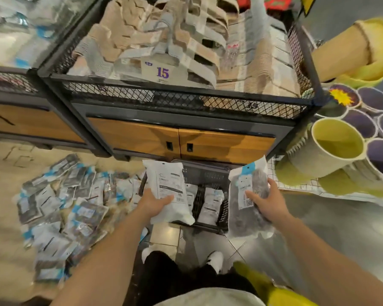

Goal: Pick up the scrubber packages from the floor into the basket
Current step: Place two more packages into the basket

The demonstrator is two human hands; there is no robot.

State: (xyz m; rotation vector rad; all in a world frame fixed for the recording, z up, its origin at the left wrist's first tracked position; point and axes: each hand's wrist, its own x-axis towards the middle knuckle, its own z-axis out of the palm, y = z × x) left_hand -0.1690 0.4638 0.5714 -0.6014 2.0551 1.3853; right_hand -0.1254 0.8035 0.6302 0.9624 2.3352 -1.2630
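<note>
Left hand (156,205) grips one white package (165,180), right hand (269,205) one dark package (243,219), above one basket (208,172).

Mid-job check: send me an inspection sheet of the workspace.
Surface: tiled floor, partly covered.
Job's things: scrubber packages piled on the floor left of the black basket; stowed packages inside it.
Clutter: nothing seen.
Hands: left hand holds a white package, right hand a dark package, both at the basket's edges.
Cables: nothing seen.
Surroundings: mesh display bin with a sign reading 15; stacked buckets at right.
</note>
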